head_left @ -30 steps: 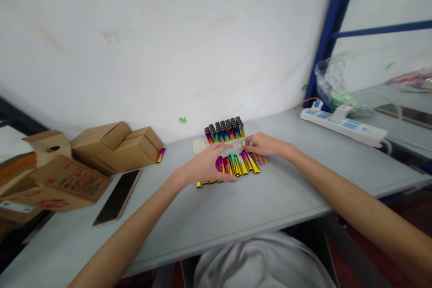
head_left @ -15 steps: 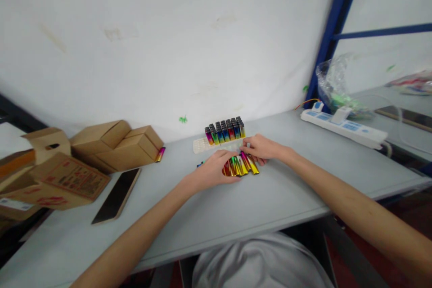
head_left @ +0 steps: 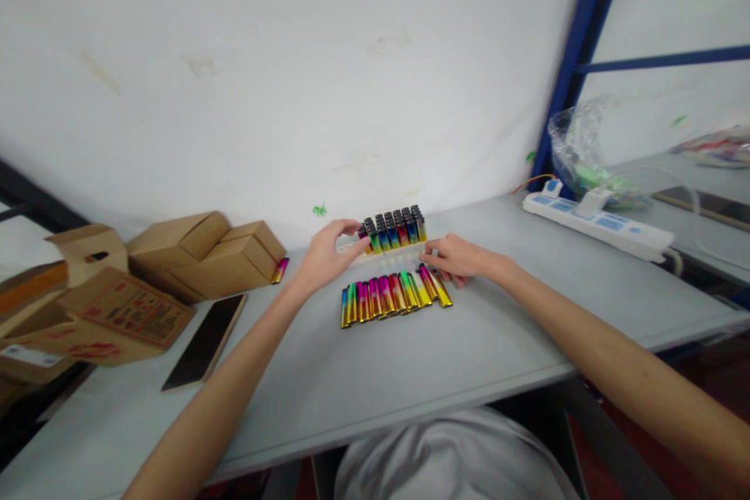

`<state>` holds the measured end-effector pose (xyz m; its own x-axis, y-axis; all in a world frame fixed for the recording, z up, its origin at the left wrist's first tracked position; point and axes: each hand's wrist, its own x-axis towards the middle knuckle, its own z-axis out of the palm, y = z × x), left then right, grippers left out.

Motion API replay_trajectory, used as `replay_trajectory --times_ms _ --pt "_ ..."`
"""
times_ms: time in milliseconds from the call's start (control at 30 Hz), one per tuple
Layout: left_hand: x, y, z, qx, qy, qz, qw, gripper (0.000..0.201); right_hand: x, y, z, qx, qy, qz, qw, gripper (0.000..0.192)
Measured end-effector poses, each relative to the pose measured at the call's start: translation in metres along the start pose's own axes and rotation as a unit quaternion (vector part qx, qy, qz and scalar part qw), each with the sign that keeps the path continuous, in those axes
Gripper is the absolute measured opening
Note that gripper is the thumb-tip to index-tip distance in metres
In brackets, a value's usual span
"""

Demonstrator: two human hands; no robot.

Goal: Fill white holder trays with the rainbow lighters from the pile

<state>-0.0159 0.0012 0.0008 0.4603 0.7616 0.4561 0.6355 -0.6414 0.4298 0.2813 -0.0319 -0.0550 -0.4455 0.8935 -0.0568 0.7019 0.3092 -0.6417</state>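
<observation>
Several cardboard boxes (head_left: 193, 254) fill the left of the frame, with a dark flat slab (head_left: 205, 341) lying on the grey table (head_left: 410, 375) below them. Near the centre my left hand (head_left: 325, 256) curls loosely, fingers apart, its fingertips at the left end of the standing lighters (head_left: 392, 228); I cannot tell whether it grips one. Just below lies a row of rainbow lighters (head_left: 394, 294), flat and side by side. My right hand (head_left: 457, 258) rests at that row's right end, fingers together, touching the last ones. A white power strip (head_left: 598, 220) sits at the right.
</observation>
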Motion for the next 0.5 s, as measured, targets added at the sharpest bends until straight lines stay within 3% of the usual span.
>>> replay_trajectory --times_ms 100,267,500 --pt "0.009 -0.027 0.000 -0.040 -0.028 -0.053 0.997 0.064 0.000 -0.001 0.001 0.004 -0.007 -0.011 1.000 0.044" --pt "0.016 -0.064 0.019 -0.094 -0.057 -0.099 0.989 0.091 0.000 -0.002 0.003 0.018 -0.009 -0.007 1.000 0.042" --pt "0.033 -0.085 0.039 -0.216 -0.078 -0.117 0.966 0.073 0.006 0.011 -0.001 -0.038 0.048 0.006 0.998 0.036"
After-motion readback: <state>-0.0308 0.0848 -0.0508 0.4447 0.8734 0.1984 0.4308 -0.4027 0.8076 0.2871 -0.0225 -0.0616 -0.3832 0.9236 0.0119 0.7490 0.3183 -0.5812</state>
